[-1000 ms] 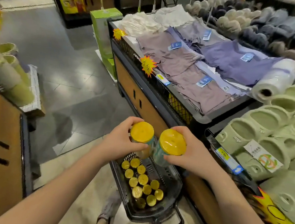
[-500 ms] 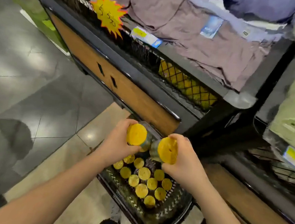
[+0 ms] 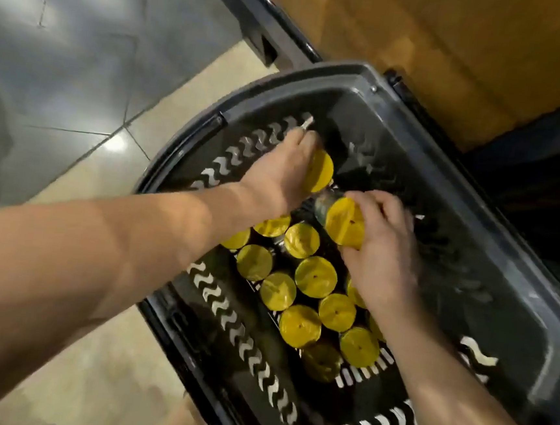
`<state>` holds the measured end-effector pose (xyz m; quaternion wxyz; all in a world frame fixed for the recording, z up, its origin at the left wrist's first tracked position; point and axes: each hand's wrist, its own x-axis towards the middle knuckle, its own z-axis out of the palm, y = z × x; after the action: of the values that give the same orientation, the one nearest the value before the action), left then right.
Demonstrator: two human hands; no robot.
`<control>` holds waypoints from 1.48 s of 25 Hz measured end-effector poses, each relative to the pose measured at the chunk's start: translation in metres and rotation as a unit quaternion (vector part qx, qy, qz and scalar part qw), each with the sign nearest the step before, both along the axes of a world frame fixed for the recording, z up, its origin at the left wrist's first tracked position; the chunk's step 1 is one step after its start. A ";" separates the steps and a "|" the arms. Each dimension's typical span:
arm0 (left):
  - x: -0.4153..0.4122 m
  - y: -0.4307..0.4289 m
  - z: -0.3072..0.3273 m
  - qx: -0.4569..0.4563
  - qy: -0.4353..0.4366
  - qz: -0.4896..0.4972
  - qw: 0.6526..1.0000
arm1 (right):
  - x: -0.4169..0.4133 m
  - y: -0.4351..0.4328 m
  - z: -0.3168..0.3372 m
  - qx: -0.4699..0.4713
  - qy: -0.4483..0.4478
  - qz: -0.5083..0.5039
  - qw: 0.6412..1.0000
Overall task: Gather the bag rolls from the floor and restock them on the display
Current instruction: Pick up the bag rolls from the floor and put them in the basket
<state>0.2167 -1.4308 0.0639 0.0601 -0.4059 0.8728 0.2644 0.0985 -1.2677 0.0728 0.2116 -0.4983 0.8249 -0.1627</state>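
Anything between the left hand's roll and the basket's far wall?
No: head view shows only bare basket floor between the left hand's roll and that wall.

Both bare forearms reach forward and down, converging. The left hand curls round a roll; the right hand, just beside it, grips a second roll.

**What I can't make out**

My left hand covers most of the yellow-ended bag roll it grips, and its fingertips are smeared by blur. My right hand hides the far side of the second yellow-ended roll. My forearms cover parts of the upright yellow-topped rolls. The black slotted plastic basket runs off the bottom and right edges.
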 end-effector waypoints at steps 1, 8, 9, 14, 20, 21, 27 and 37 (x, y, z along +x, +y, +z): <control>-0.002 -0.002 -0.014 0.015 -0.009 0.016 1.000 | 0.001 -0.002 -0.013 0.008 0.011 0.004 1.000; -0.006 -0.014 -0.081 0.072 -0.082 0.033 0.993 | 0.001 -0.025 -0.069 0.054 0.018 0.002 0.998; -0.005 -0.013 -0.085 0.073 -0.093 0.032 0.993 | 0.002 -0.031 -0.075 0.060 0.018 0.001 0.998; -0.004 -0.012 -0.085 0.061 -0.135 0.001 0.989 | 0.006 -0.049 -0.105 0.089 -0.037 -0.070 0.993; 0.001 -0.010 -0.040 0.059 -0.175 -0.026 0.982 | 0.000 -0.058 -0.084 0.141 -0.087 -0.053 0.985; 0.002 -0.010 -0.022 0.066 -0.174 -0.025 0.982 | -0.001 -0.059 -0.068 0.146 -0.077 -0.031 0.986; 0.009 -0.022 0.148 0.119 -0.234 -0.098 0.960 | -0.004 -0.077 0.108 0.060 -0.003 0.088 0.994; 0.032 -0.014 0.567 -0.019 -0.102 -0.103 0.989 | -0.020 -0.046 0.519 -0.020 0.020 0.103 0.994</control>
<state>0.2489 -1.4446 0.6312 0.1679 -0.3397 0.9040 0.1979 0.0784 -1.3139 0.5919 0.2007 -0.5882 0.7698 -0.1458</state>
